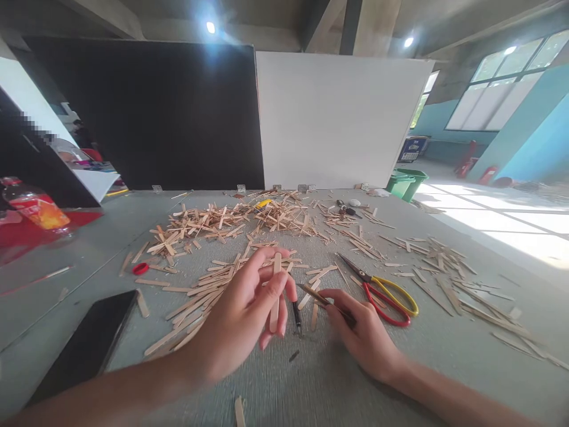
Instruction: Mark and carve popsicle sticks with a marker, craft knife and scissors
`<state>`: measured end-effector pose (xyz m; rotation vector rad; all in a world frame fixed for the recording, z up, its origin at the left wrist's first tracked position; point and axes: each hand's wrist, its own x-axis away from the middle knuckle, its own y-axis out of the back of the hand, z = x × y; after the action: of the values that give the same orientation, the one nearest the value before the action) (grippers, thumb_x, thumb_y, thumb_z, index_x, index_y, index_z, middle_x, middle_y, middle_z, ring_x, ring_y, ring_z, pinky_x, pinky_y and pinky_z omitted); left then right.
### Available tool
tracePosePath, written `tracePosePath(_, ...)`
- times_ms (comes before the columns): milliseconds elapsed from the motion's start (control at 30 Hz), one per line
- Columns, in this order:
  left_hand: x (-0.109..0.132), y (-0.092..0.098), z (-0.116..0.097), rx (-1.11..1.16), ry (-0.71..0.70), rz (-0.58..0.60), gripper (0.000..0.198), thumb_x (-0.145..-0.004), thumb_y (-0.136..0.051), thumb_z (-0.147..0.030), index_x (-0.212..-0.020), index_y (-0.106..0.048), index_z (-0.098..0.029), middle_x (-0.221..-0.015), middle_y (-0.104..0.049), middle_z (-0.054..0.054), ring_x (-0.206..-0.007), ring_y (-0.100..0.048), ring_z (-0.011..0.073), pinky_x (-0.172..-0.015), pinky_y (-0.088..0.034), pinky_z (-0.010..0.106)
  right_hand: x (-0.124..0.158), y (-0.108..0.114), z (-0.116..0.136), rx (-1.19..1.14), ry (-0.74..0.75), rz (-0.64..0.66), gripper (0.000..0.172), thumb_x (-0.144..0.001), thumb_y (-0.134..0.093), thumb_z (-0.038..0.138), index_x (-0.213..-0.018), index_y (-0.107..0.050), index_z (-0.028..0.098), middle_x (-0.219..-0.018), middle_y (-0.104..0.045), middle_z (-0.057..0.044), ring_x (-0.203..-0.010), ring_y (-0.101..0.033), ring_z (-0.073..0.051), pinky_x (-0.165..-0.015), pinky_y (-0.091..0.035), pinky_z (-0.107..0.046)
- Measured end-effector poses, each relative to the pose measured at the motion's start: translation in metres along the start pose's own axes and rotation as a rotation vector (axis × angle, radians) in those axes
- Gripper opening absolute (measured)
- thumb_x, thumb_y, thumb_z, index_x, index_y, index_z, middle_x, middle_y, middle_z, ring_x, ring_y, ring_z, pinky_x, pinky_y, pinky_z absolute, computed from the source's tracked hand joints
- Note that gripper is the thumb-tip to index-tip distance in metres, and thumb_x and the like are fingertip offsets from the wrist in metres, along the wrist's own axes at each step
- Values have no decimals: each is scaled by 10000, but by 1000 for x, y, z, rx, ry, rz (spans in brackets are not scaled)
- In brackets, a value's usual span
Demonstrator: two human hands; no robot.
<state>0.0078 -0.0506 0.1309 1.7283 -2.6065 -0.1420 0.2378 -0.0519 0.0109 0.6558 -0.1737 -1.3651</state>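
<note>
My left hand pinches a flat wooden stick upright between thumb and fingers above the table. To its right, my right hand is closed around a slim knife-like tool, its pointed tip aimed left toward the stick but apart from it. A black pen-like item lies between the hands. Scissors with one red and one yellow handle rest just beyond my right hand. Many loose sticks are spread beside and behind my left hand.
A black phone lies at the left, near a red ring. Piles of sticks stretch across the back, before black and white panels. A drink bottle stands far left; keys lie at the back right.
</note>
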Motion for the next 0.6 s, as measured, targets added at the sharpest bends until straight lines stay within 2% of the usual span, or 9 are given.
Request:
tracePosePath(100, -6, 2, 6, -43, -5, -5, 437, -1054, -523, -460, -1424, -430, -246, -871, -594, -8, -543, -559, 98, -401, -432, 178, -1, -1, 1, 20, 0, 16, 323, -1075, -442, 388, -1205, -667, 197, -611, -407, 76, -529, -344, -129, -516, -294, -267)
tracePosePath(167, -11, 4, 12, -78, -1, 8, 482, -1040, -545, -448, -1460, -416, -249, -882, -596, -5, -562, -569, 106, -413, -447, 188, -1, -1, 2, 44, 27, 17, 303, -1075, -444, 363, -1183, -677, 200, -624, -484, 62, -533, -411, -130, -537, -351, -261)
tracePosePath(267, -20, 8, 24, -137, 9, 30, 517, -1022, -561, -422, -1479, -410, -233, -871, -594, -3, -594, -571, 119, -433, -454, 198, 0, -2, 4, 109, 134, 44, 265, -1068, -464, 300, -1180, -688, 210, -809, -672, -7, -677, -598, -151, -658, -460, -266)
tracePosePath(333, -26, 11, 32, -168, 35, 70, 526, -1004, -576, -375, -1478, -412, -216, -850, -580, -7, -628, -575, 132, -454, -466, 206, 2, -3, 4, 168, 216, 80, 260, -1061, -470, 240, -1200, -688, 218, -946, -713, -43, -795, -663, -169, -729, -495, -280)
tracePosePath(467, -35, 13, 52, -201, 52, 128, 546, -968, -582, -292, -1480, -413, -211, -803, -575, -17, -632, -577, 143, -476, -472, 211, 1, -6, 5, 329, 312, 140, 260, -1040, -483, 161, -1165, -703, 216, -986, -700, -63, -853, -669, -193, -749, -526, -312)
tracePosePath(600, -36, 10, 69, -205, 77, 192, 558, -959, -610, -318, -1476, -429, -218, -746, -581, -25, -571, -556, 137, -458, -448, 209, -3, 3, 18, 523, 442, 167, 176, -1009, -562, 166, -1067, -728, 186, -970, -704, -96, -925, -646, -258, -785, -556, -397)
